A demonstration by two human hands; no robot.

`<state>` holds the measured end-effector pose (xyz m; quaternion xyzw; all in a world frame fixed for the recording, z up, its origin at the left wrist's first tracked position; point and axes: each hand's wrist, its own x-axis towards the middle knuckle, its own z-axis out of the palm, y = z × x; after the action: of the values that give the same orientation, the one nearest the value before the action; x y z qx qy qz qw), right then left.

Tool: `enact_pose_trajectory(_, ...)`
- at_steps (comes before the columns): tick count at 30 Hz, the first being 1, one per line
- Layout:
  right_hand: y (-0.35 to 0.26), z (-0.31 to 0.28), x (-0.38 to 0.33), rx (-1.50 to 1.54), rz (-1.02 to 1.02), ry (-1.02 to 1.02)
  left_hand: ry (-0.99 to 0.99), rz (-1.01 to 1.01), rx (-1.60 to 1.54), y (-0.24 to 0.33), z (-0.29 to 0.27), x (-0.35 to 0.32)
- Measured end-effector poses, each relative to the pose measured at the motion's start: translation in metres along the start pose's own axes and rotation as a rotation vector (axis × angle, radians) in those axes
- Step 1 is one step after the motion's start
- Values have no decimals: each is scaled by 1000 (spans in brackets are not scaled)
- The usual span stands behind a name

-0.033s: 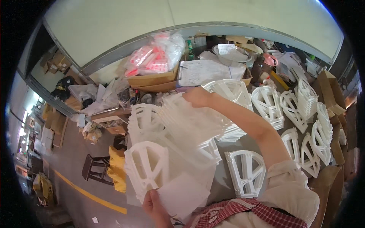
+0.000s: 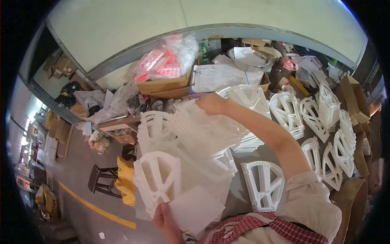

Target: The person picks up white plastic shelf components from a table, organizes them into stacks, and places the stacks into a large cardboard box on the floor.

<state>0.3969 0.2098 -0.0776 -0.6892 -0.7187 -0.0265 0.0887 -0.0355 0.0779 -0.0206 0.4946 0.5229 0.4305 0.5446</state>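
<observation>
Near the table's front edge, my left hand (image 2: 166, 223) is closed on the corner of a white sheet of paper (image 2: 196, 211), thumb on top. Just beyond it lies a white plastic fan-shaped frame (image 2: 158, 175) with spokes. My right hand (image 2: 211, 104) reaches across to the far edge of a translucent plastic bag (image 2: 203, 130), fingers curled on it; their tips are partly hidden. Under the hazy plastic, more white frames show through. Stacked white frames (image 2: 243, 95) stand beyond my right forearm, and a single pair (image 2: 263, 183) lies to its left, close to me.
More frame stacks (image 2: 286, 112) fill the table's right side, beside open cardboard boxes (image 2: 353, 97). At the back are a box of red-and-clear plastic bags (image 2: 162, 87), a clipboard with papers (image 2: 217, 77) and a metal basin (image 2: 250, 61). A dark stool (image 2: 103, 181) stands on the floor at left.
</observation>
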Motion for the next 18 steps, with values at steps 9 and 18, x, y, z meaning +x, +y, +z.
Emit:
enact_pose_trajectory(9, 20, -12, -5, 129, 405, -119, -40, 73, 6, -10, -6, 5)
enact_pose_trajectory(18, -49, -72, -97, 259, 618, 252, -48, 193, 34, 0, -2, -7)
